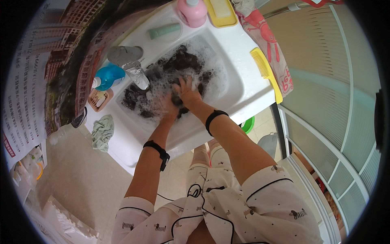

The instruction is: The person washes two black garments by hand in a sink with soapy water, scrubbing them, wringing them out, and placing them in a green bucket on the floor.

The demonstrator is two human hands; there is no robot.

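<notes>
Both my hands are in a white washbasin (pixel 234 82) of sudsy water, over soaked dark cloth (pixel 182 59). My right hand (pixel 188 91) rests on the cloth with its fingers spread. Just left of it and lower is my left hand (pixel 170 105), its fingers blurred and largely hidden by foam and cloth. A dark fold of cloth shows between the two hands; whether the left fingers grip it, I cannot tell. More dark cloth lies under the foam near the chrome faucet (pixel 137 73).
Around the rim stand a blue bottle (pixel 110 77), a soap dish (pixel 100 100), a green tube (pixel 164 30), a pink bottle (pixel 192 13) and a yellow soap tray (pixel 221 13). A pale green cloth (pixel 103 132) lies front left, a yellow comb (pixel 268 73) at the right edge.
</notes>
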